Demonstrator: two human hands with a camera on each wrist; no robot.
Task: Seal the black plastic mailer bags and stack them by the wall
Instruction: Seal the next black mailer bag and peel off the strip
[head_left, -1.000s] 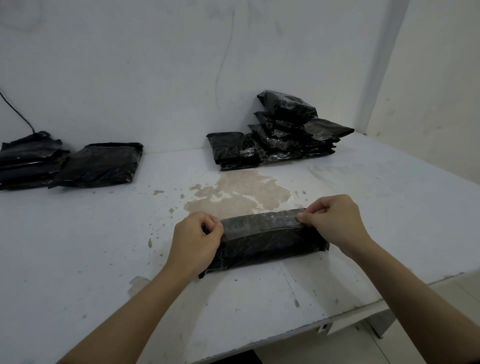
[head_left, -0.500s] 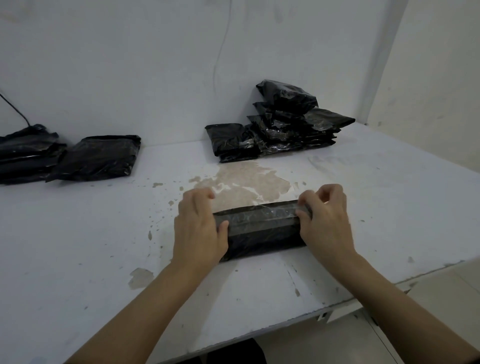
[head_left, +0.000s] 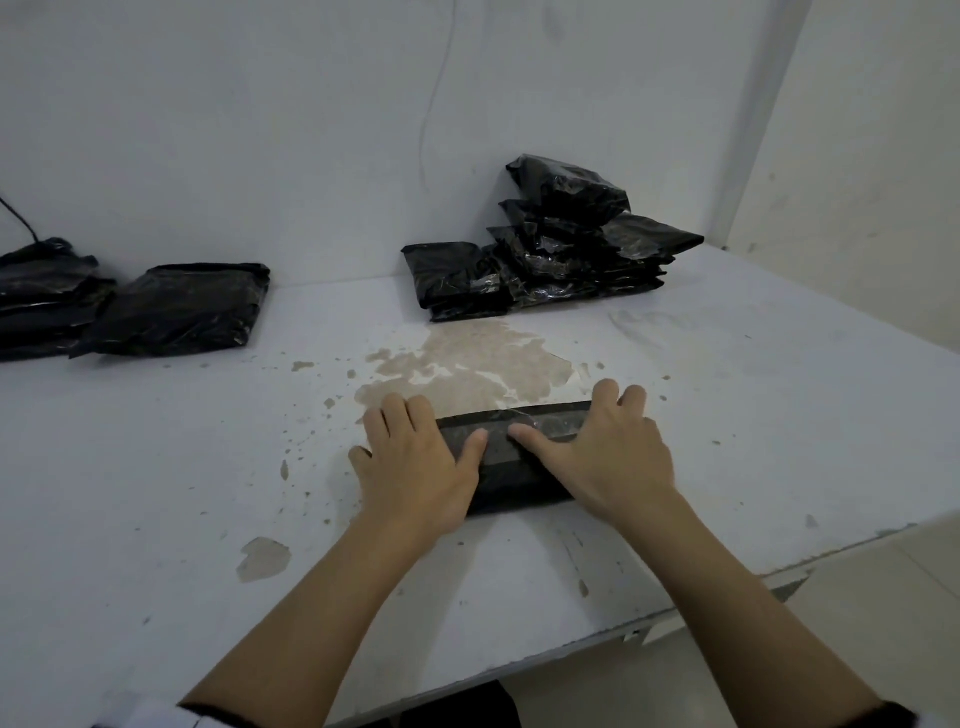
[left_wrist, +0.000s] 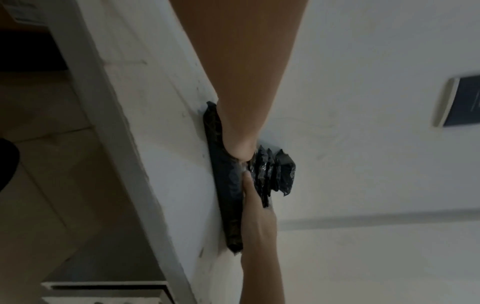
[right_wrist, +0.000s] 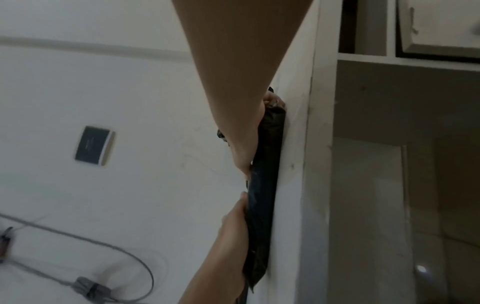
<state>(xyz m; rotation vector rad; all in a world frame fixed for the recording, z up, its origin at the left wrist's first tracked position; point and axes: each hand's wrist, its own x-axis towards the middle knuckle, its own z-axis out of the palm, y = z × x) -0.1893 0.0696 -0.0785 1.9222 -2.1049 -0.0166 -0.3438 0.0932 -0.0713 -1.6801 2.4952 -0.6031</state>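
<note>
Both hands have flattened from pinching the flap ends to pressing down. Left hand (head_left: 415, 470) and right hand (head_left: 605, 452), fingers spread, thumbs nearly meeting, lie on the black mailer bag (head_left: 511, 460) at center frame on the white table (head_left: 156, 493). Sealed bags (head_left: 561, 244) are stacked by the wall at upper right; 2 more piles (head_left: 176, 309) sit at left.

The bench (head_left: 727, 426) is a white painted board with a worn top, where a large brownish patch (head_left: 467, 364) and many small chips show bare material. Behind it stands a plain white wall (head_left: 260, 130) with a thin crack-like line (head_left: 434, 93), and on the right a second, cream wall (head_left: 872, 156) meets it at a corner. Pale floor tiles (head_left: 779, 675) lie below the bench edge, and the left wrist view shows a dark panel (left_wrist: 465, 100) mounted on the wall.
</note>
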